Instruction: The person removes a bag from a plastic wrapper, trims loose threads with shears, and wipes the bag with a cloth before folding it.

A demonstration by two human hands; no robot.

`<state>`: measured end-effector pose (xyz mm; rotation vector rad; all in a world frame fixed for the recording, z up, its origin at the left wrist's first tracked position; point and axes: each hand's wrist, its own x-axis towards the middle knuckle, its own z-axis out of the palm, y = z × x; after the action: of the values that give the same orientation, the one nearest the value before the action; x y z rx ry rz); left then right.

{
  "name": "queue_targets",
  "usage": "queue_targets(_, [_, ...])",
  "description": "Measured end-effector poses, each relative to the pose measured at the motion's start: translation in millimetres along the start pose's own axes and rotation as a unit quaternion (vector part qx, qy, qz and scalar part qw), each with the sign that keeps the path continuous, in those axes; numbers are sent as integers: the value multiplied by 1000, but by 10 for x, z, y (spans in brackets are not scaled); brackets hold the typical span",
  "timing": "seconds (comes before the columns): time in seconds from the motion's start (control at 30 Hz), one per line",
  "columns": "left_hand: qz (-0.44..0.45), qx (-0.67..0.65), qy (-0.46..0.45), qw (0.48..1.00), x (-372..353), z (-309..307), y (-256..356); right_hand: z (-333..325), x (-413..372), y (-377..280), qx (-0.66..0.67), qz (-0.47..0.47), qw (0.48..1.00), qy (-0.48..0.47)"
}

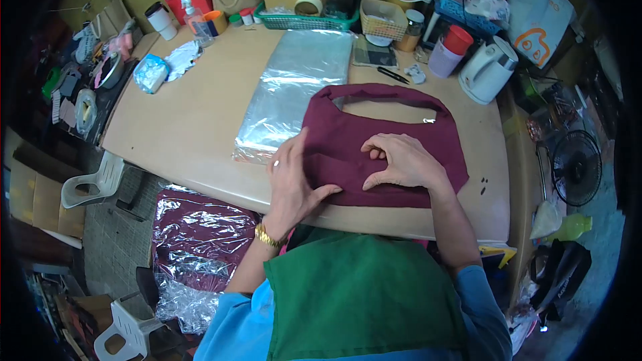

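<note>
A folded maroon garment (381,134) lies on the table in front of me, with a wide neck opening at the far side and a small white label by it. My left hand (292,177) is at the garment's left edge, thumb spread from the fingers and resting near the front edge. On top of the cloth is my right hand (401,162), its fingers bent and the thumb well apart from them. A stack of clear plastic bags (301,67) lies flat just beyond and to the left, partly under the garment.
Along the table's (180,127) back stand a white tumbler (161,21), a spray bottle (195,21), a green basket (307,23) and an electric kettle (489,70). A black pen (393,75) lies behind the garment. Plastic-wrapped maroon clothing (200,241) sits below the table's left front.
</note>
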<state>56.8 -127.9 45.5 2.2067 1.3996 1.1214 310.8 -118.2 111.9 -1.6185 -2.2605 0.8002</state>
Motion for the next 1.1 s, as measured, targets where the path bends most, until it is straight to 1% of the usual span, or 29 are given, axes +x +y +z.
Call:
queue_targets(0.07, [98,84,-97,987,208,21,283,76,-95,108,-78,-73,994,9])
queue_targets(0.1, [124,79,-123,981,277,78,372,129,-142,137,-77,-64,995,12])
queue_targets(0.13, [149,111,-145,972,324,163,447,186,-175,152,-108,-69,992,14])
queue_targets(0.17, [147,140,-199,959,382,237,494,212,-218,180,-140,-75,987,15])
queue_targets(0.2, [145,170,-252,942,417,309,521,207,-274,228,-142,-67,987,19])
queue_targets(0.23, [197,196,-221,935,411,392,463,190,-326,280,-163,-49,985,12])
queue_targets(0.3, [207,207,-231,928,441,361,464,129,-448,363,-181,-25,983,7])
queue_targets(0.33, [210,222,-238,922,453,345,473,69,-516,404,-171,12,985,1])
queue_targets(0.37, [221,206,-209,930,449,331,502,28,-570,442,-159,48,986,-7])
queue_targets(0.4, [222,204,-211,930,434,355,500,9,-597,476,-159,51,986,-8])
queue_targets(0.47, [225,226,-240,917,406,405,465,-16,-635,532,-173,86,979,-69])
queue_targets(0.5, [226,226,-241,916,400,403,427,-35,-686,573,-172,88,979,-68])
queue_targets(0.57, [211,232,-232,921,372,358,306,-86,-847,696,-178,77,981,-5])
queue_targets(0.6, [213,231,-234,920,357,330,244,-109,-926,755,-177,80,981,-4])
queue_targets(0.67, [186,258,-227,920,321,264,108,-147,-1073,852,-161,79,984,14])
queue_targets(0.73, [187,248,-220,925,288,216,-15,-150,-1192,883,-152,84,985,15])
queue_targets(0.83, [185,229,-216,931,214,259,-182,13,-1330,1042,-166,78,983,23])
queue_targets(0.9, [183,220,-218,933,161,344,-336,176,-1393,1143,-192,53,977,79])
queue_targets(0.93, [181,206,-221,936,124,401,-430,255,-1418,1184,-190,54,977,79])
queue_targets(1.0, [180,191,-227,938,89,451,-472,402,-1476,1263,-203,-14,967,153])
queue_targets(1.03, [176,200,-231,936,80,462,-471,489,-1509,1313,-202,-11,967,153])
queue_targets(1.1, [171,211,-233,934,37,477,-490,595,-1527,1373,-259,-40,943,205])
